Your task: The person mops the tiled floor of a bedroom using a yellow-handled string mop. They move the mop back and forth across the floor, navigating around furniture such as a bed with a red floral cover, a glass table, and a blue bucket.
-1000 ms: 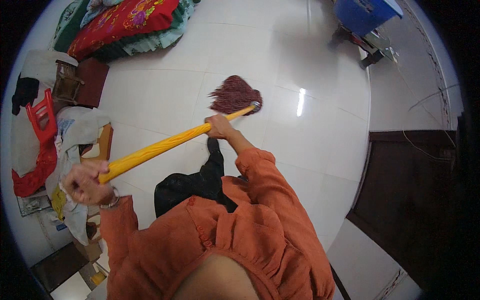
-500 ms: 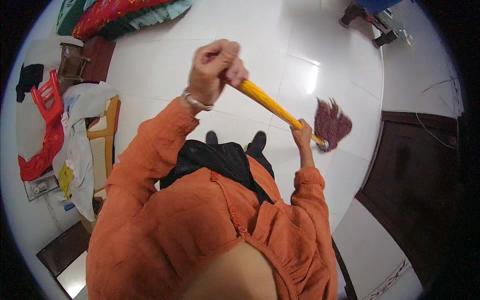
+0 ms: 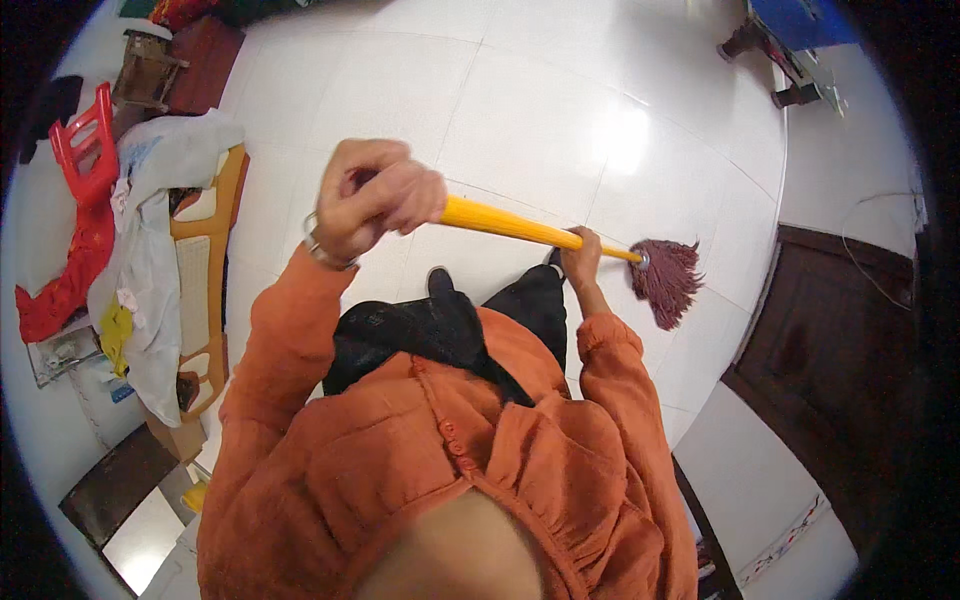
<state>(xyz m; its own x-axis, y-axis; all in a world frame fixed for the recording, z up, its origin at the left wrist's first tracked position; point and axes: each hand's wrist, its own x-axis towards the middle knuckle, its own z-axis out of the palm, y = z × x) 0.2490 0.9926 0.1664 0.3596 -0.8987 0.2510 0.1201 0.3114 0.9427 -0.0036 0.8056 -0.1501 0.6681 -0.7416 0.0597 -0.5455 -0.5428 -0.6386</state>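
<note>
A mop with a yellow handle slants across in front of me. My left hand, with a bangle at its wrist, is closed round the handle's upper end. Lower down, my right hand grips the same handle not far from the mop head. The dark reddish-brown strands of the mop head spread over the white tiled floor to my right. Both forearms are in orange sleeves, and my dark shoes show below the handle.
On the left stands a tan-framed chair draped with pale cloth, beside a red plastic chair. A dark brown door is in the right wall. Furniture with dark feet stands at the far right.
My left hand has moved left and nearer to me, so the handle lies flatter across the view. The mop head has swung toward me. My right foot has stepped to the right.
</note>
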